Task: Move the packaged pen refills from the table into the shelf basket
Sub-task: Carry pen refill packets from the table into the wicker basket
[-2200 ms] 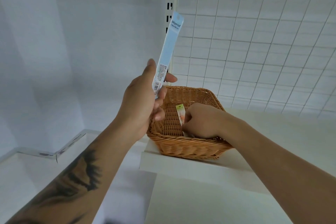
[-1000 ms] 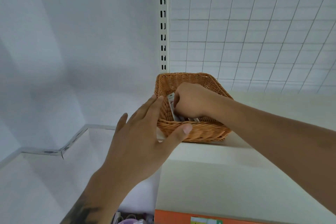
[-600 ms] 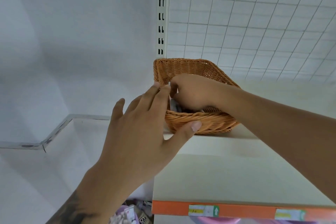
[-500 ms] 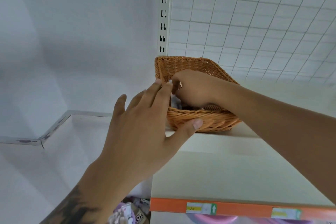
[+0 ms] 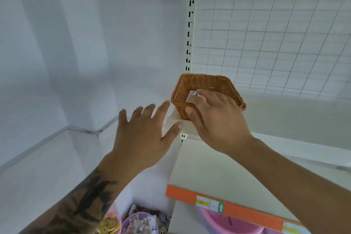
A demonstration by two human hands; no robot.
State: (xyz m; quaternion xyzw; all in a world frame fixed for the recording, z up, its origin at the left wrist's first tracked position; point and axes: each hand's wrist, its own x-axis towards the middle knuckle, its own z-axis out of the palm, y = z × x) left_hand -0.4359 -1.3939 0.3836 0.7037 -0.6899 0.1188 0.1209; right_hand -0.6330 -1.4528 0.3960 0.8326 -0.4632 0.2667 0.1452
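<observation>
**Both hands loose at the wicker basket**

The woven basket (image 5: 204,85) sits on the upper shelf (image 5: 284,112) against the wire grid. A refill packet (image 5: 191,97) pokes up inside it, just beside the right hand (image 5: 218,119), whose fingers lie relaxed over the near rim. The left hand (image 5: 140,135) hangs beside the basket, fingers spread, holding nothing.

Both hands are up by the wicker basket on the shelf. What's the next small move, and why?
Probably draw both hands back down toward the table for more refills. The left hand is spread, holds nothing and is clear of the basket. The right hand lies flat over the near rim with straight fingers, and a refill pack already shows inside, so nothing seems left to place here.
</observation>
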